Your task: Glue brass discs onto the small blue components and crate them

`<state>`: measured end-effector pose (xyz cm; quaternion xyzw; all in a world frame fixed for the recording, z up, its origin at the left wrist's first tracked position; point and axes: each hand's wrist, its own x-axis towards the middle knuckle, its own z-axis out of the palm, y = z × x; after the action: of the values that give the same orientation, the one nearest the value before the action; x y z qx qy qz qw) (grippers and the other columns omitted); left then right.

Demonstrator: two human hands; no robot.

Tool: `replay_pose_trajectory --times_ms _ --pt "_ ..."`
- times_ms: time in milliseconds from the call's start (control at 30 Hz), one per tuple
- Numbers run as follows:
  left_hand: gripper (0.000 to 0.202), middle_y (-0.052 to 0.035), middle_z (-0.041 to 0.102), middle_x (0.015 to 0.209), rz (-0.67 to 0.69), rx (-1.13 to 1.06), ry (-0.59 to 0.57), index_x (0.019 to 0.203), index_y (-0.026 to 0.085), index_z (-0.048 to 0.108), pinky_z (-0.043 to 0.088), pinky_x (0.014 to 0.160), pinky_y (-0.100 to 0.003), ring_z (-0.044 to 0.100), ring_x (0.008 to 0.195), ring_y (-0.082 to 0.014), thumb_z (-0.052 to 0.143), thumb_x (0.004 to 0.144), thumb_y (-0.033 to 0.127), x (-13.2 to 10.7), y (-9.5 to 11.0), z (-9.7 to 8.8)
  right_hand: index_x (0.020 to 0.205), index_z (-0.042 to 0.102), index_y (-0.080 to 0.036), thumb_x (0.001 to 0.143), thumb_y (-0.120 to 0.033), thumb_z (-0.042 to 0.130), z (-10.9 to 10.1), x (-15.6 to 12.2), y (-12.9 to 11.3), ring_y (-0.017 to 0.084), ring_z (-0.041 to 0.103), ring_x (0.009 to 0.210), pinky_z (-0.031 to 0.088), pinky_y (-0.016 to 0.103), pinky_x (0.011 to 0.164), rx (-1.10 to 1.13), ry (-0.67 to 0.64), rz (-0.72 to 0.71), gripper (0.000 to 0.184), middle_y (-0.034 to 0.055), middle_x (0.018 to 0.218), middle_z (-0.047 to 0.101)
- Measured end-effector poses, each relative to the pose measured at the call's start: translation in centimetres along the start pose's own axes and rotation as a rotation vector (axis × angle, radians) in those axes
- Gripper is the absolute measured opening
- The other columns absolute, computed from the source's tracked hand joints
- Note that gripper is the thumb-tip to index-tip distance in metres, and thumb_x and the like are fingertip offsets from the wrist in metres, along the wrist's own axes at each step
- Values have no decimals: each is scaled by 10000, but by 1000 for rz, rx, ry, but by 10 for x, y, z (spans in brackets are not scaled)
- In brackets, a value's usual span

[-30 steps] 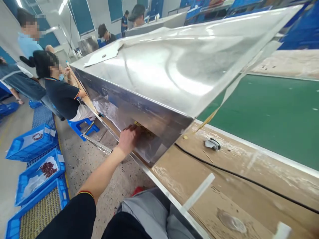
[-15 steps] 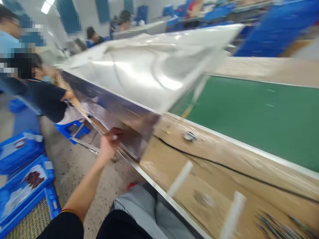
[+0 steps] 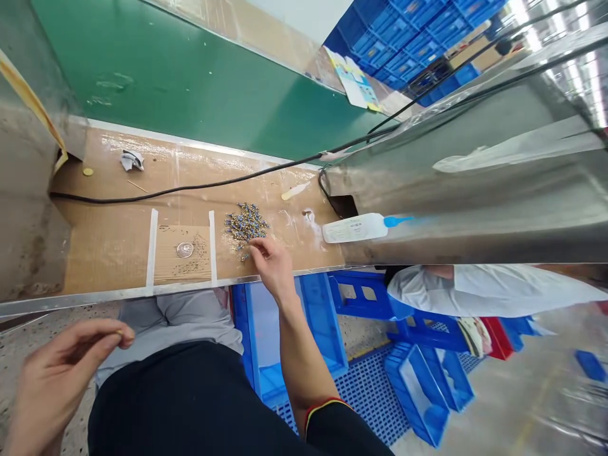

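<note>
A pile of small gold-and-blue metal pieces (image 3: 246, 221) lies on the cardboard-covered bench. My right hand (image 3: 275, 266) reaches over the bench edge to the pile's near side, thumb and forefinger pinched together; whatever they grip is too small to make out. Off the bench at lower left, my left hand (image 3: 71, 370) is pinched too, with a tiny yellowish bit barely showing at its fingertips. Between two white strips on the bench, left of the pile, is a small round clear object (image 3: 185, 249) on dark-specked cardboard.
A black cable (image 3: 199, 187) crosses the bench. A white bottle with a blue nozzle (image 3: 356, 228) lies at the right, beside a metal panel (image 3: 475, 209). Crumpled scrap (image 3: 132, 160) sits at the back left. Beneath the bench is a blue crate (image 3: 339, 342). A green surface (image 3: 213, 82) runs behind.
The view has swung right, from the bench's left side to the small pieces. My left hand has left the bench edge and is now pinched before my lap. My right hand has come into view.
</note>
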<state>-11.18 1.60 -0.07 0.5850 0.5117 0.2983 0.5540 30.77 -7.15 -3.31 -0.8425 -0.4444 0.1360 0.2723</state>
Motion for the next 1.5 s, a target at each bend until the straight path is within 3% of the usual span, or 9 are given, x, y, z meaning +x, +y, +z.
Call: replay_pose_trajectory --times_ms 167,267,400,633,833,1000,1167,1300,1500 --pt "317 -44 892 956 -117 -90 -130 1143 327 943 784 831 -343 882 858 -263 974 931 561 17 -4 37 1010 814 -267 1100 -433 680 6 5 -13 287 745 973 541 401 901 -127 -17 62 232 85 1039 834" --pt "312 -73 898 972 -152 -253 -174 1182 284 945 770 862 -310 881 858 -230 971 965 507 25 -1 55 1017 806 -269 1068 -404 720 10 8 -18 300 750 1003 523 406 879 -215 -41 76 168 84 1061 840" --pt "340 -99 904 1009 -177 -386 -211 1253 245 933 760 850 -291 886 890 -219 973 974 436 27 5 70 1004 798 -266 1028 -360 701 13 10 -21 295 746 962 532 427 887 -167 -77 5 137 71 1029 836" --pt "339 -90 907 1030 -156 -390 -212 1287 237 920 762 891 -307 891 917 -218 934 1013 436 24 7 74 991 793 -251 968 -342 662 12 9 -32 261 730 886 566 432 864 5 -74 -62 161 63 1009 808" --pt "231 -83 898 961 -75 -315 -225 1094 231 949 753 816 -279 872 832 -205 844 1087 437 29 5 73 1095 837 -265 1063 -360 665 16 -1 -58 244 752 944 629 396 827 232 -44 -165 199 67 1065 805" --pt "196 -93 901 936 -104 -357 -272 1093 237 968 776 776 -315 887 805 -239 921 1019 412 29 1 72 1108 846 -281 1118 -319 659 33 -8 -57 271 800 1092 661 447 963 253 2 -246 192 78 1165 841" --pt "206 -73 880 863 -132 -417 -253 1142 239 957 740 702 -252 860 749 -198 911 1030 406 33 -2 82 1099 842 -296 1133 -340 645 38 -11 -52 286 811 1131 672 487 1033 244 44 -234 205 81 1164 858" --pt "308 -91 904 955 -154 -438 -231 1218 214 933 759 777 -280 882 817 -210 950 994 424 41 -2 91 1118 845 -317 1113 -373 726 37 -15 -57 290 812 1142 688 501 1030 402 88 -235 131 68 1145 857" --pt "417 -106 916 1028 -124 -422 -183 1276 193 906 779 870 -346 908 928 -256 960 988 489 49 -7 100 1138 861 -342 1124 -407 742 37 -20 -68 304 823 1176 697 547 1066 377 123 -265 136 68 1175 860"
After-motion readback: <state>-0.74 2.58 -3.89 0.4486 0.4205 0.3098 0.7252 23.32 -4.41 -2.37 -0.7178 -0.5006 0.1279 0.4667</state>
